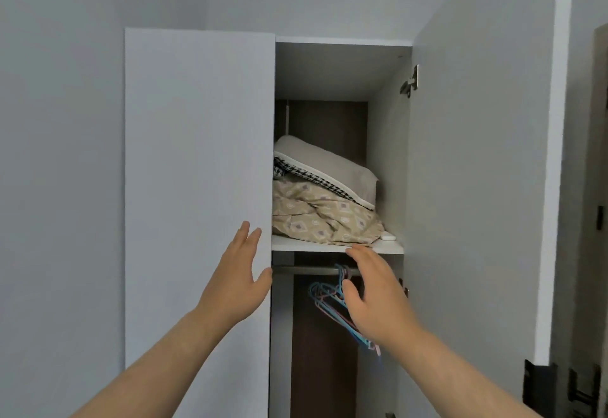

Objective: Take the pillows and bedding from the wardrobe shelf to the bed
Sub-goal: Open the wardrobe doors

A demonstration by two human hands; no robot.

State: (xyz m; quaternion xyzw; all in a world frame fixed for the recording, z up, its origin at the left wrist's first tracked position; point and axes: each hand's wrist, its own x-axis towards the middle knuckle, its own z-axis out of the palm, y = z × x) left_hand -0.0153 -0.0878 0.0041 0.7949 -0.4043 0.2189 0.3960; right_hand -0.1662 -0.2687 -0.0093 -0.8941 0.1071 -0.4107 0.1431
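Two bare hands reached up toward the wardrobe, both spread wide and holding nothing. The left hand lay against the edge of the closed door, thumb at its rim. The right hand hovered just below the shelf, in front of the blue hangers on the rail. On the shelf, the beige patterned bedding lay bunched, and a grey pillow rested on top, its long axis sloping down toward the right.
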